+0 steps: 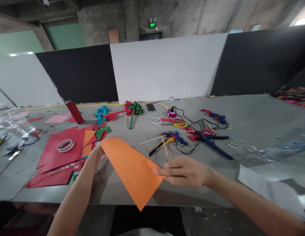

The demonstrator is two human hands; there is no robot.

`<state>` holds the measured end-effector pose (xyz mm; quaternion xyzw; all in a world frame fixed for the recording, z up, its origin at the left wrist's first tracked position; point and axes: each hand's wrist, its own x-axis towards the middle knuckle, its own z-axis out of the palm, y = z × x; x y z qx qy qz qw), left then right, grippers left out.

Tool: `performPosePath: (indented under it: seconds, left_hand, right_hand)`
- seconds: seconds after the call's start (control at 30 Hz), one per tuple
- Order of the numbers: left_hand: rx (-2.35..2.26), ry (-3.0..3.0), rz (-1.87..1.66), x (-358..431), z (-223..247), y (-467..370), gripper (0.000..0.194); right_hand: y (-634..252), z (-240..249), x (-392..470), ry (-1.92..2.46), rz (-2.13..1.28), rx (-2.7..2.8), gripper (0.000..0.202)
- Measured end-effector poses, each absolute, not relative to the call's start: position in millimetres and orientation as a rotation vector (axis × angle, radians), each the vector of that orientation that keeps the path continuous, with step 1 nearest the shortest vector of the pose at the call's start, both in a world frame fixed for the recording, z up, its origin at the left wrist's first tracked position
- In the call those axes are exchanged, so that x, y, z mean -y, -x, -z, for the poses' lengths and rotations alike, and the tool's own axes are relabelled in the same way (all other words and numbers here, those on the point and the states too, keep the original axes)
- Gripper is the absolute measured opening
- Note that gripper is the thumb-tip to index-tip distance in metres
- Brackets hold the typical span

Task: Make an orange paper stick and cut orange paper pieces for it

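Note:
A sheet of orange paper (pixel 132 167) is held up in front of me, tilted, with one corner pointing down past the table's front edge. My right hand (pixel 185 171) pinches its right side between thumb and fingers. At the sheet's far left end is my left hand (pixel 100 150), closed on the paper, its fingers mostly hidden behind it. Left of that hand lie red paper sheets (pixel 50 154) with a roll of clear tape (pixel 65 145) on top. Beyond my right hand rest a blue glue gun (pixel 175 135) and scissors with yellow handles (pixel 180 125).
A red bottle (pixel 75 112) stands at the back left. Blue, red and green ribbon flowers (pixel 136 108) lie near a phone (pixel 150 107). Black cables run from a purple power plug block (pixel 171 113) to a second glue gun (pixel 216 116). A plastic bottle (pixel 282 150) lies at right.

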<state>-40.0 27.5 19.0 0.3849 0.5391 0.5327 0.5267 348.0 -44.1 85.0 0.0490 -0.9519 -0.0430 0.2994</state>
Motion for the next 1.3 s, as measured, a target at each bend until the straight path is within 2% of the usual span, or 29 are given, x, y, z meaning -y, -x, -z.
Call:
performPosePath:
  seconds: [0.1, 0.17, 0.33, 0.57, 0.83, 1.03, 1.3]
  left_hand:
    - [-1.189, -0.758, -0.977, -29, -29, 37, 0.04]
    - [-1.185, -0.756, -0.911, -29, -32, 37, 0.043]
    - [-1.161, -0.942, -0.912, -27, -29, 35, 0.033]
    - [-1.033, -0.95, -1.22, -32, -25, 27, 0.04]
    - [-1.059, -0.917, -1.449, -41, -19, 24, 0.048]
    - [-1.057, -0.92, -1.624, -45, -17, 23, 0.049]
    - [-1.151, -1.033, -1.791, -47, -10, 19, 0.046]
  right_hand:
    - [-352, -87, 46, -0.113, 0.109, 2.593, 0.027]
    - [-356, -88, 47, -0.079, 0.148, 2.698, 0.028]
    - [-367, -88, 43, 0.005, 0.148, 2.679, 0.029]
    - [-368, -65, 29, 0.407, -0.009, 2.172, 0.018]
    - [-346, -54, 18, 0.768, -0.426, 1.7, 0.009]
    - [-342, -44, 5, 0.909, -0.884, 1.44, 0.019]
    - [-340, -39, -17, 0.945, -1.18, 1.256, 0.036]
